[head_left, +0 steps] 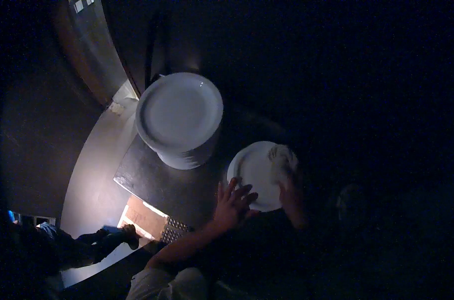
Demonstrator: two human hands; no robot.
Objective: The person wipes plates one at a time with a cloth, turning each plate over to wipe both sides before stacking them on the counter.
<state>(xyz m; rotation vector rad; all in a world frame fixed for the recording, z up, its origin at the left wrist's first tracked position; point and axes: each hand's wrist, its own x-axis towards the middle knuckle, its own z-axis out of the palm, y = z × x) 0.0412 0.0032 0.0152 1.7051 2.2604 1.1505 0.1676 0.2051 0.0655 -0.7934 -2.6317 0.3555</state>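
Note:
A white plate (257, 172) lies in front of me on the dark surface. My left hand (233, 204) is at the near left edge of the plate, its fingers spread over the rim. At the plate's right side my right hand (291, 197) is blurred and dim, and its fingers are hard to make out. A pale, crumpled-looking thing, too blurred to name, shows on the plate's right part beside that hand. Farther left stands a tall stack of white plates (179, 112).
A dark table (152, 170) bears the stack. Below its left corner are a brown box or board (143, 217) and a dark studded mat (174, 231) on the lit floor. A person's legs and shoe (129, 236) show at lower left. The right side is very dark.

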